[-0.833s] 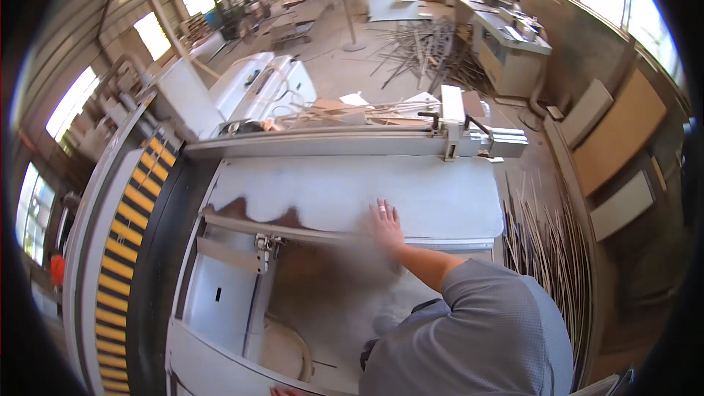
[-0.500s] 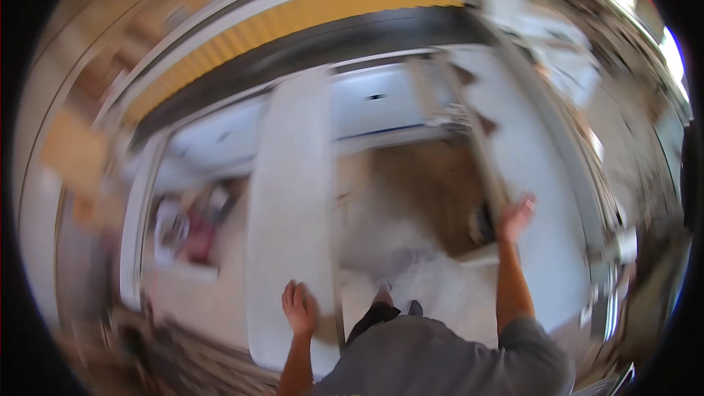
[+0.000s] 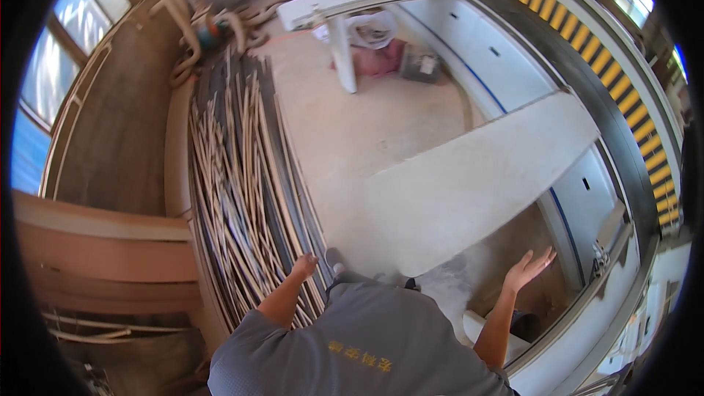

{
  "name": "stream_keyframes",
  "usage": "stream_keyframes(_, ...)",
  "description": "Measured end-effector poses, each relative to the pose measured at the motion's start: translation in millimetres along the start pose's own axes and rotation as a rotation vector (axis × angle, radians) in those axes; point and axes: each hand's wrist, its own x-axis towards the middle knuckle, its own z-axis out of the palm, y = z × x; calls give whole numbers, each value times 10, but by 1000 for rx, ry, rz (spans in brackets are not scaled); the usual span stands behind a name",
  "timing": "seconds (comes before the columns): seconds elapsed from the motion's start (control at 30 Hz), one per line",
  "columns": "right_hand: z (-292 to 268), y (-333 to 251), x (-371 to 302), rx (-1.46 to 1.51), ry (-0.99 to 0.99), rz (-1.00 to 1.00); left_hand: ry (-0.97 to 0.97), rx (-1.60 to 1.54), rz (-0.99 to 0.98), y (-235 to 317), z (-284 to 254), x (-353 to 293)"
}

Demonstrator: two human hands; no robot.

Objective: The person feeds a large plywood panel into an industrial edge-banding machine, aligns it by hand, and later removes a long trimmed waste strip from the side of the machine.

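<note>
Left hand (image 3: 304, 265) dipped onto the heap of thin edging strips (image 3: 249, 198) on the floor, fingers loosely curled, gripping nothing. Right hand (image 3: 529, 270) spread wide in the air by the pale panel (image 3: 477, 183). Looked light, whippy, tangle-prone; best gathered mid-length in a bundle.

A woodworking workshop: stacked wood strips (image 3: 249, 191), big white panel saw (image 3: 513, 73), dusty floor.

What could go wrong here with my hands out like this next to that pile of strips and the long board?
The left hand is right at the heap of thin strips on the floor; loose ends could snag it or trip a foot. The right hand is open and off the long pale board, so nothing visibly steadies the board if it shifts.
</note>
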Motion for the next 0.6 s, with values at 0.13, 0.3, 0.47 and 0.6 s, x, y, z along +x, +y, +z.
stream_keyframes(0.13,834,-1520,-203,152,-80,-137,-379,590,284,-1539,145,253)
stream_keyframes(0.3,2009,-2752,-709,58,-298,-39,-286,61,-131,-2941,-494,95)
stream_keyframes(0.47,2616,-3323,-1034,15,-342,-108,-32,-40,-316,-3894,-1288,226)
stream_keyframes(0.6,2967,-3597,-1156,-188,-473,-208,228,-540,-243,-4221,-1625,512)
